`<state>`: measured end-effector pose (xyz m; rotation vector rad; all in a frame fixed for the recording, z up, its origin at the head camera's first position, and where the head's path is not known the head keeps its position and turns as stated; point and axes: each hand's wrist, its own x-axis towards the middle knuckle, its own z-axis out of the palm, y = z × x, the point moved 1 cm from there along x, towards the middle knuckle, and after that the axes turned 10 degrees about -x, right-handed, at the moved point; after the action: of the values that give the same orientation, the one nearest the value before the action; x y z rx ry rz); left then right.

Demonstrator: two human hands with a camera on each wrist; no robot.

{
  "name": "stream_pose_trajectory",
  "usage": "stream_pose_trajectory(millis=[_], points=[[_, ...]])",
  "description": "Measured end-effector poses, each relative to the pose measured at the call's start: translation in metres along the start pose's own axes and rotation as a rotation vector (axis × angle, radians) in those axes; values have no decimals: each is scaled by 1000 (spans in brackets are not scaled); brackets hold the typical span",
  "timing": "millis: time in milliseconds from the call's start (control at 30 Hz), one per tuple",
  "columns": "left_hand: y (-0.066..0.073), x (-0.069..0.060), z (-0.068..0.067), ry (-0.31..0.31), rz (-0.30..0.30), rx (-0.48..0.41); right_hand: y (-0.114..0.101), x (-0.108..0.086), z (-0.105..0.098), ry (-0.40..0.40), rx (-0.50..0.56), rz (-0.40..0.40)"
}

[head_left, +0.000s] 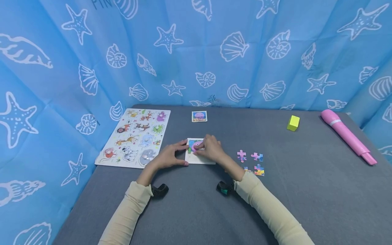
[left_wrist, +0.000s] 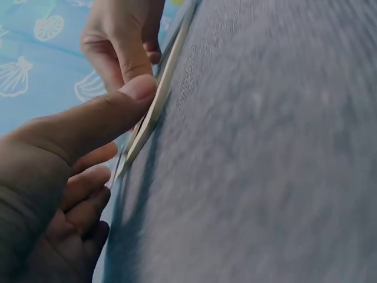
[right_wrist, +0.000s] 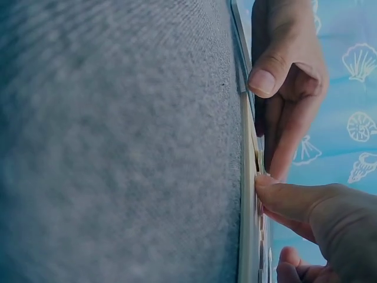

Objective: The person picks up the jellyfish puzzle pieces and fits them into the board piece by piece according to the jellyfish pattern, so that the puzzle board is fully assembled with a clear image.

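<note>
A small white puzzle tray (head_left: 200, 160) lies flat on the table, its upper part filled with blue and pink picture pieces. My left hand (head_left: 166, 156) rests against the tray's left edge, thumb by the near corner and fingers by the far one. Over the tray, my right hand (head_left: 211, 148) pinches a puzzle piece (head_left: 196, 146) between thumb and index finger, down at the picture; the fingers partly cover it. In the right wrist view the right thumb (right_wrist: 283, 194) touches the tray's top. Several loose jigsaw pieces (head_left: 241, 156) lie to the right, one partly behind the right forearm.
An animal puzzle board (head_left: 136, 136) lies left of the left hand. Behind the tray is a small picture card (head_left: 199, 116). A yellow-green block (head_left: 293, 123) and a pink microphone-shaped toy (head_left: 349, 136) lie at the right. A blue shell-patterned curtain (head_left: 190, 68) hangs behind the grey table (head_left: 190, 211).
</note>
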<state>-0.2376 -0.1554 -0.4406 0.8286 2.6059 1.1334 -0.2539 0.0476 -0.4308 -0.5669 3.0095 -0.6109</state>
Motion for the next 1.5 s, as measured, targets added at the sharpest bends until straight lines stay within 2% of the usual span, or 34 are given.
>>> stream_pose_trajectory(millis=[367, 600, 767, 967, 1067, 1200, 1400, 1500], points=[[2, 2, 7, -40, -2, -42, 6, -2, 0, -8, 55, -15], [5, 4, 5, -48, -15, -23, 10, -1, -2, 6, 88, -56], [5, 4, 5, -53, -3, -12, 10, 0, -2, 21, 117, -63], [3, 5, 6, -66, 3, -9, 19, -1, -3, -8, 209, -62], [2, 5, 6, -63, -4, -15, 27, -4, -11, -26, 246, -48], [0, 4, 6, -54, -11, -32, 44, -11, -30, -10, 235, -21], [-4, 1, 6, -43, -14, -46, 85, -31, -56, 20, 223, 51], [-4, 1, 6, -40, -1, -40, 106, -45, -68, 10, 251, 86]])
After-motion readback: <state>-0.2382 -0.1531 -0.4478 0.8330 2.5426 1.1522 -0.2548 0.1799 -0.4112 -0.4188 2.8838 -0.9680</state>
